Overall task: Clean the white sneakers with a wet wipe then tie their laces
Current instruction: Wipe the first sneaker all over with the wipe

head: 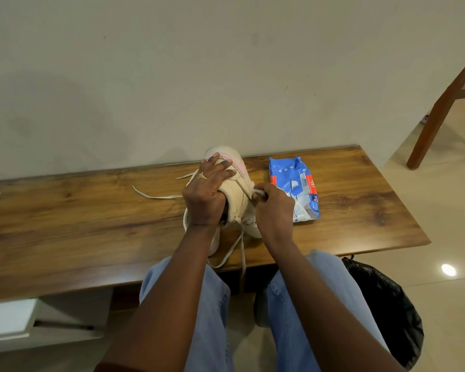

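Observation:
A white sneaker (236, 191) with pink trim is tipped on its side over the wooden table (91, 210). My left hand (207, 191) grips it from above, fingers spread across the upper. My right hand (273, 208) pinches a crumpled white wet wipe (258, 193) against the sneaker's right side. Part of a second white sneaker (214, 238) shows beneath my left wrist, mostly hidden. Loose white laces (156, 196) trail to the left on the table and hang over its front edge.
A blue wet-wipe pack (298, 181) lies on the table just right of my right hand. A black bin bag (387, 304) stands on the floor at the right. A wooden chair leg (435, 122) is at the far right. The wall runs behind the table.

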